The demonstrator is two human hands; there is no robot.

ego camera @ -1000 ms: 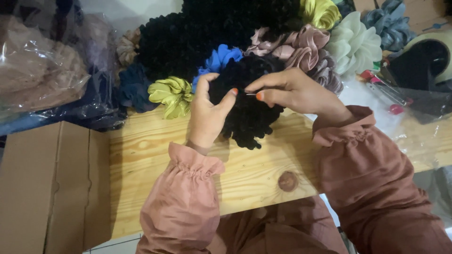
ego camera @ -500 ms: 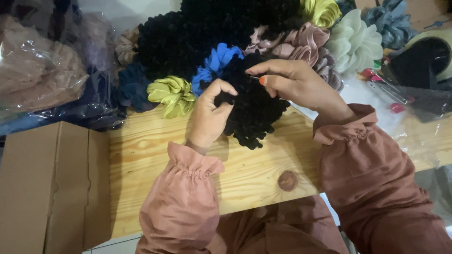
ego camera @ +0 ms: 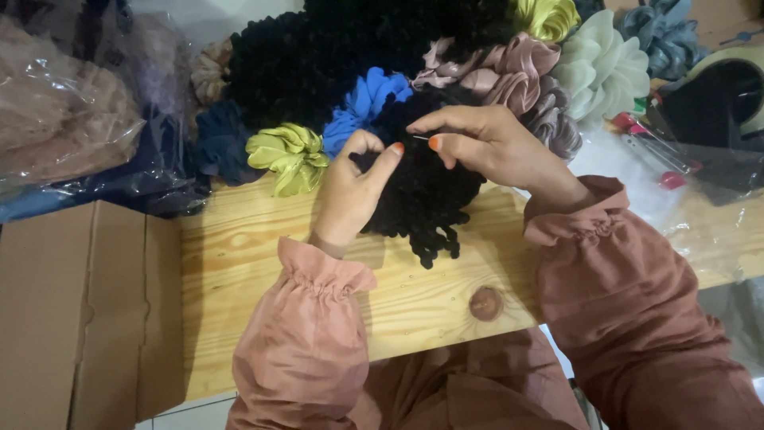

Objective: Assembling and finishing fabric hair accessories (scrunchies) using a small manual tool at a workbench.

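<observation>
Wooden tabletop [ego camera: 239, 263] takes up most of the shot, light pine with a dark knot near the front edge. On the left there's a plain cardboard box [ego camera: 72, 318] butted up against it, and above that some clear plastic bags [ego camera: 72, 119] stuffed with fabric. Across the back is a whole heap of scrunchies: a big black pile [ego camera: 318, 56], a pinkish mauve one [ego camera: 509, 68], a pale mint one [ego camera: 601, 68], a blue one [ego camera: 362, 103] and a yellow-green one [ego camera: 290, 155] lying on the wood.

The black ruffled scrunchie [ego camera: 426, 199] being worked on sits at the middle of the tabletop, just in front of the heap, between both hands. Left hand [ego camera: 350, 195] has its grip closed on the scrunchie's left edge, thumb and forefinger curled round into it. Right hand [ego camera: 489, 147] comes over the top, thumb and forefinger pinched tight on a thin needle [ego camera: 420, 138], pointing left toward the other thumb. Tiny thing, barely visible.
</observation>
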